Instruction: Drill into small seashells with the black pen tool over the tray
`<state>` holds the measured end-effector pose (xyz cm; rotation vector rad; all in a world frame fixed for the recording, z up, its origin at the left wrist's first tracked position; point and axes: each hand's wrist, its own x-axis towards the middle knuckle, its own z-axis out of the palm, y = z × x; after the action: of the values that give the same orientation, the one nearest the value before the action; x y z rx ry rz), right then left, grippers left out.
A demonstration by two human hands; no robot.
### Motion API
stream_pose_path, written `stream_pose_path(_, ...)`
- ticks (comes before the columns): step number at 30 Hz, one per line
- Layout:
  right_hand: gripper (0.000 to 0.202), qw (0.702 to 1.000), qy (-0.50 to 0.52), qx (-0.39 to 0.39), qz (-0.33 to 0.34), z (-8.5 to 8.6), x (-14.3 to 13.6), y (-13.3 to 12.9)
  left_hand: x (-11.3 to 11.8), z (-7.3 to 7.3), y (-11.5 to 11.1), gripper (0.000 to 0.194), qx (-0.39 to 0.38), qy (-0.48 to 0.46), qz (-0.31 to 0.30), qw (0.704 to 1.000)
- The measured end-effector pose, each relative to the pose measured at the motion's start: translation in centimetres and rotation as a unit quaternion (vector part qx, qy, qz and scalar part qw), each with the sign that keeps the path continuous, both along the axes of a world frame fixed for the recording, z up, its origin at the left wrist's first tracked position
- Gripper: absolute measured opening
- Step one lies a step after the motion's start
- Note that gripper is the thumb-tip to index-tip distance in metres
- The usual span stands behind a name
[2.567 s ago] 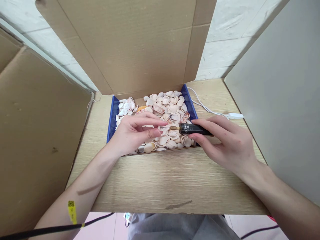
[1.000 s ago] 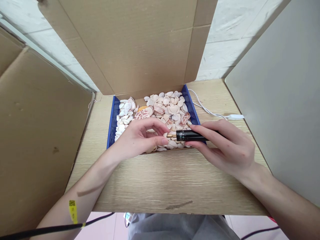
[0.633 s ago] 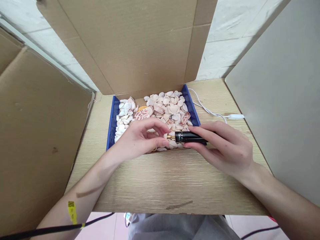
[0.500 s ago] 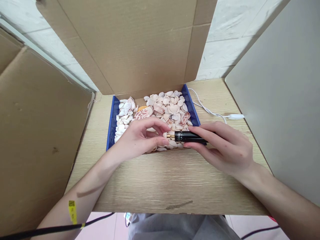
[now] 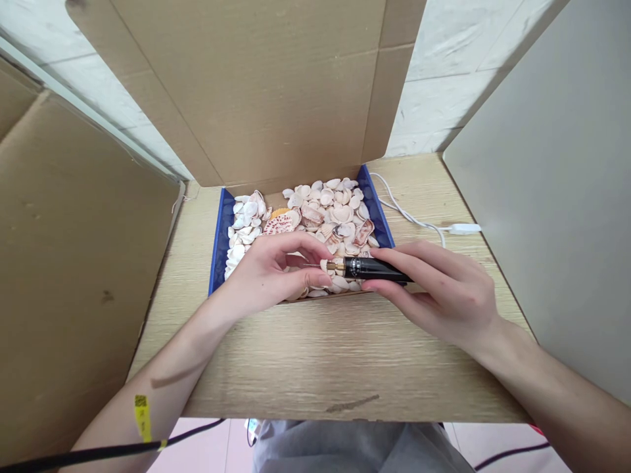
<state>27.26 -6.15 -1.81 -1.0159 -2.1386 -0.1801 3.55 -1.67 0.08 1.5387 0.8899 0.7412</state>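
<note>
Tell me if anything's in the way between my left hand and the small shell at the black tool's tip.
Nothing visible stands between them: your left hand appears to pinch the small shell directly. The thin bit of the black tool, held in your right hand, pokes past the shell into the left hand's curl.

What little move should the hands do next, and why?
Maybe ease the black drill straight back with the right hand while the left hand steadies the small shell, because the thin bit seems to poke out past that shell, toward the left hand.
</note>
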Motion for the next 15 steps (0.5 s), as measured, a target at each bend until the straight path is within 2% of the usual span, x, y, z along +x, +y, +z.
stream_pose_path(8, 0.025, 1.0, 0.009, -0.025, -0.011, 0.01, 0.1, -0.21, 0.03, 0.24, -0.01, 0.021, -0.032, -0.015, 0.008, 0.999)
stream_pose_path(15, 0.026, 1.0, 0.004, -0.016, -0.005, -0.08, 0.12, -0.26, 0.03, 0.39, -0.01, 0.022, -0.033, -0.025, 0.015, 0.999)
